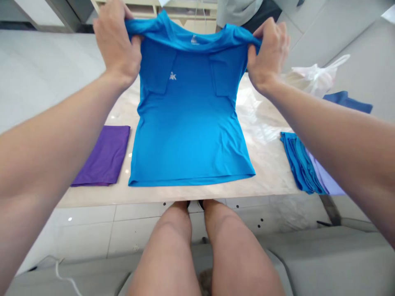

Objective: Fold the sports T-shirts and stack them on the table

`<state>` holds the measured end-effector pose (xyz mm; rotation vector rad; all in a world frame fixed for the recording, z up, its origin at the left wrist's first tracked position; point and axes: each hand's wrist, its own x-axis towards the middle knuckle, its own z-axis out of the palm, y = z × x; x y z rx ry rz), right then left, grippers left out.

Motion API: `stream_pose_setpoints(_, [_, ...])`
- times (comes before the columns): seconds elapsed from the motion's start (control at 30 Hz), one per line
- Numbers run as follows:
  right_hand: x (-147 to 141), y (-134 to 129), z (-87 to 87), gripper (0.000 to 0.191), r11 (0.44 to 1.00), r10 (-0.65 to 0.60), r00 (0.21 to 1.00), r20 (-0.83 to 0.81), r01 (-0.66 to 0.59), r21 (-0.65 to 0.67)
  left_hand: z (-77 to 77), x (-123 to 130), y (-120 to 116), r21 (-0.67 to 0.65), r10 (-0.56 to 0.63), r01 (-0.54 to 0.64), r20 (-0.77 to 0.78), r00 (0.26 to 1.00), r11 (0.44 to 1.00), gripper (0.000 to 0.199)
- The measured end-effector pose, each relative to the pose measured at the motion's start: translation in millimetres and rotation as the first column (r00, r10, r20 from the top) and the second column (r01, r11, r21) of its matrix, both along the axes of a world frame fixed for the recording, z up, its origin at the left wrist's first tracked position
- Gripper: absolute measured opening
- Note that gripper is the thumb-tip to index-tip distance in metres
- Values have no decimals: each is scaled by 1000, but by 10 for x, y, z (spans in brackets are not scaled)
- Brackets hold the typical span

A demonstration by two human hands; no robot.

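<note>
A bright blue T-shirt (188, 123) with a small white chest logo is spread in front of me, its neckline at the far end and its hem near the table's front edge. My left hand (115, 39) pinches the shirt's left shoulder. At the opposite shoulder, my right hand (270, 53) has its thumb and fingers closed on the fabric. Both shoulders are raised off the table, while the lower part lies flat. The sleeves are turned inward over the chest.
A folded purple garment (106, 154) lies left on the table (268, 181). To the right are folded blue garments (300, 164), a lavender one (327, 176), a darker blue one (348, 100) and a white plastic bag (317, 78). Another person (239, 14) is beyond the table.
</note>
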<state>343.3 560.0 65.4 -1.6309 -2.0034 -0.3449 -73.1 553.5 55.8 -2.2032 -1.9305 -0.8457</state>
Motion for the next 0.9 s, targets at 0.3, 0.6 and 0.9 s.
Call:
stream_pose_setpoints(0.3, [553, -1332, -983, 29, 944, 252, 967, 42, -236, -229, -965, 182, -1886, -46, 39, -40, -31, 999, 998, 19])
stream_pose_setpoints(0.6, [738, -1860, -1474, 39, 775, 503, 864, 22, -439, -455, -1341, -28, -2411, -279, -210, 166, -138, 968, 946, 38])
stream_pose_setpoints(0.9, [245, -1714, -1511, 32, 746, 453, 875, -171, -477, -465, -1271, 143, -2152, -347, -316, 334, 107, 943, 876, 27])
